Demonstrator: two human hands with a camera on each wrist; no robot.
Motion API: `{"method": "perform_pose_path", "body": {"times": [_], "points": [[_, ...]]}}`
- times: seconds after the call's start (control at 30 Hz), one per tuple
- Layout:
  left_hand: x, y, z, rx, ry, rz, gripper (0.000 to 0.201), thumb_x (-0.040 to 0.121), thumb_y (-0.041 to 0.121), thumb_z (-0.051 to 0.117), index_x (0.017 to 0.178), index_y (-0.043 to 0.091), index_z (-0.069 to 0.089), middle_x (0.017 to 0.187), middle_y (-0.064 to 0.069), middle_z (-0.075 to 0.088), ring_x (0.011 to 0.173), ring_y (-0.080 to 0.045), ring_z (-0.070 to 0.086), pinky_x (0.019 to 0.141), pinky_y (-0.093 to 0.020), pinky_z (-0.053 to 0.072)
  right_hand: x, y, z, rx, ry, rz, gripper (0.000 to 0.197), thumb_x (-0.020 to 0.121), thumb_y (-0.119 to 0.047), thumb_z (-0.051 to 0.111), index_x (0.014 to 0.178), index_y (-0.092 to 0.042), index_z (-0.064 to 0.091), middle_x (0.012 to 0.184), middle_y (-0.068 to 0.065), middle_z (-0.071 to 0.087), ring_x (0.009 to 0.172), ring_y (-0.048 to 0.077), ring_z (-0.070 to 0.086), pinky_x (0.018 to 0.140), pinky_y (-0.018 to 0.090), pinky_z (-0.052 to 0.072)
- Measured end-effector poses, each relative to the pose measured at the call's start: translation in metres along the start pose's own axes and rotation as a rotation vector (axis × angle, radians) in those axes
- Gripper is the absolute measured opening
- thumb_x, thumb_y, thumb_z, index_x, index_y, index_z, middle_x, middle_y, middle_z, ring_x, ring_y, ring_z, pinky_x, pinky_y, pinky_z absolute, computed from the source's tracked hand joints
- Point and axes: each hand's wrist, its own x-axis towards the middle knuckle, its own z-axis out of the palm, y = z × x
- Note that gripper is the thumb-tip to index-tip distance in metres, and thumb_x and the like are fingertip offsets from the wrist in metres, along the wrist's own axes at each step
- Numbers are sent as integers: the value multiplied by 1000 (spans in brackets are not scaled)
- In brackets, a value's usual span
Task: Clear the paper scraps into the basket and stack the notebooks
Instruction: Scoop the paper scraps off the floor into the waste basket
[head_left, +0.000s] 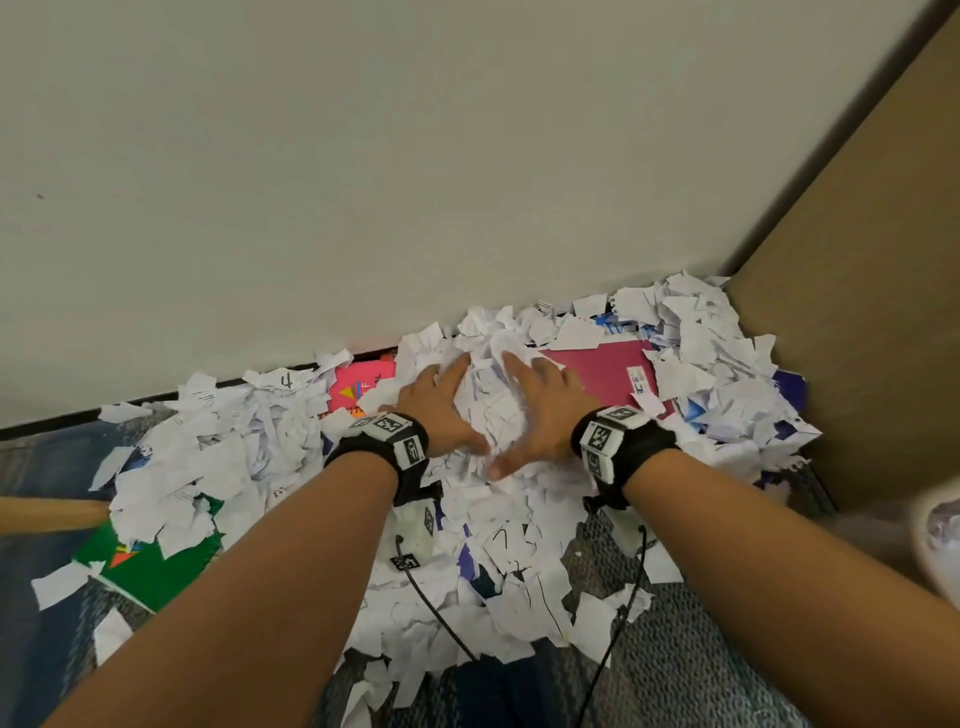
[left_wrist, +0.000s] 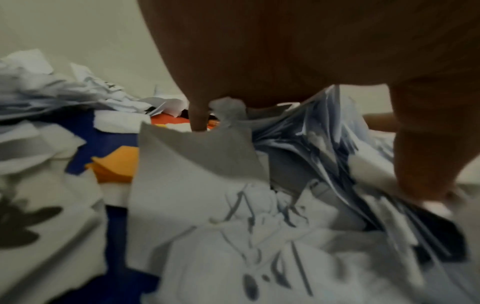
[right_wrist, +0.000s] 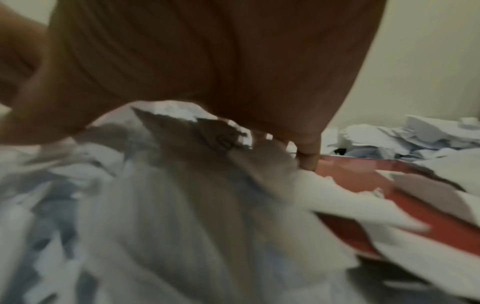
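Observation:
White paper scraps (head_left: 249, 441) cover the carpet along the wall. My left hand (head_left: 441, 410) and right hand (head_left: 545, 410) face each other with straight fingers, pressing a heap of scraps (head_left: 491, 400) between the palms. Notebooks lie partly buried: a magenta one (head_left: 608, 374) beside the right hand, a pink one (head_left: 358, 387) left of the left hand, a green one (head_left: 156, 566) at near left. In the left wrist view, the palm (left_wrist: 259, 61) bears on scraps (left_wrist: 233, 226) over a blue notebook (left_wrist: 114, 139). The right wrist view shows the palm (right_wrist: 207, 61) on scraps (right_wrist: 155, 205) beside the red cover (right_wrist: 363, 176).
A plain wall (head_left: 363, 182) closes the far side and a brown panel (head_left: 857, 312) the right side, forming a corner. A wooden leg (head_left: 52, 512) juts in at left. A pale rounded object (head_left: 940, 535) shows at the right edge. Cables (head_left: 436, 608) trail from my wrists.

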Motion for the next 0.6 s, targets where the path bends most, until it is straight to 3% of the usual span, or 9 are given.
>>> {"method": "perform_pose_path", "body": {"times": [0.13,0.27,0.43,0.6], "points": [[-8,3,5,264,6,0,133,53,59,83,149,40,-7,159,-3,4,143,-32,17,109,-59,26,1,-15,20,-73,137,-32,148,41,-68,84,150,-31,-9,151,13,25,135,38,28,102,56,40],[-10,1,13,258,86,47,122,57,52,84,150,30,7,150,-5,19,133,-33,34,103,-50,40,3,-27,36,-30,215,-59,126,56,-48,86,150,-21,7,140,12,34,123,36,40,97,47,46],[-10,1,14,81,149,114,82,67,38,79,136,22,38,126,-8,45,111,-29,52,93,-40,47,6,-28,37,153,272,-46,84,69,-32,78,138,-21,33,122,10,47,105,32,57,86,40,51],[-18,9,7,57,199,148,38,74,27,73,108,20,58,102,-4,63,95,-25,60,81,-38,52,2,-28,26,219,277,-17,64,71,-25,75,126,-18,43,106,10,59,95,28,60,77,36,52]]}}
